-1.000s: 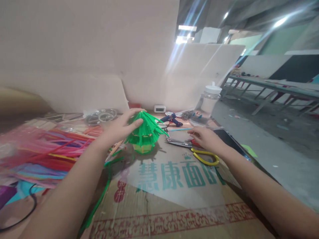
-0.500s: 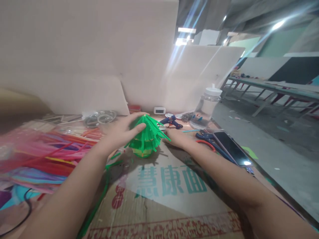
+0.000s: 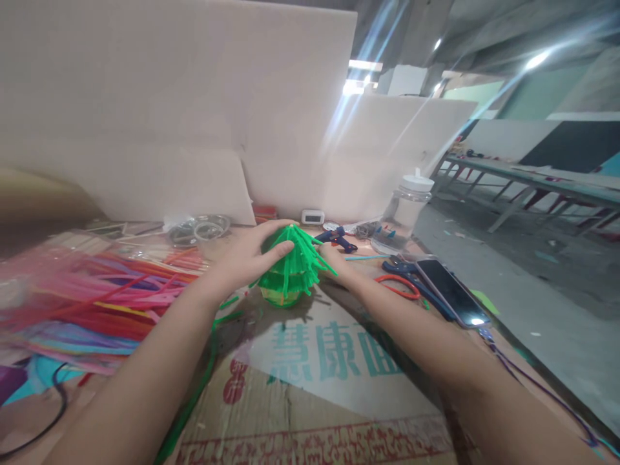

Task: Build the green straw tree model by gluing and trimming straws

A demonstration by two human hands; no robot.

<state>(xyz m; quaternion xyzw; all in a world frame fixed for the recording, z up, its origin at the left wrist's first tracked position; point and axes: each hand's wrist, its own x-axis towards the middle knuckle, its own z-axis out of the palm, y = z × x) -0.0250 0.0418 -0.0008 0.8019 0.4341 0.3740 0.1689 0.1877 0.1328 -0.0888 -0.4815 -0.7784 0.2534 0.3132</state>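
Green cone [image 3: 293,268] stands near the far left corner of the cardboard [image 3: 285,400], left hand [image 3: 247,258] clasped on it, right hand [image 3: 333,263] partly hidden behind, grip unclear, seemingly a steadying step, calling for gentle pressure.

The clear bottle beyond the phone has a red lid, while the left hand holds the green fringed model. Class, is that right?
Not quite: the head view shows that the lid is white, not red. The rest stands: the clear bottle is beyond the phone, and the left hand holds the green fringed model.
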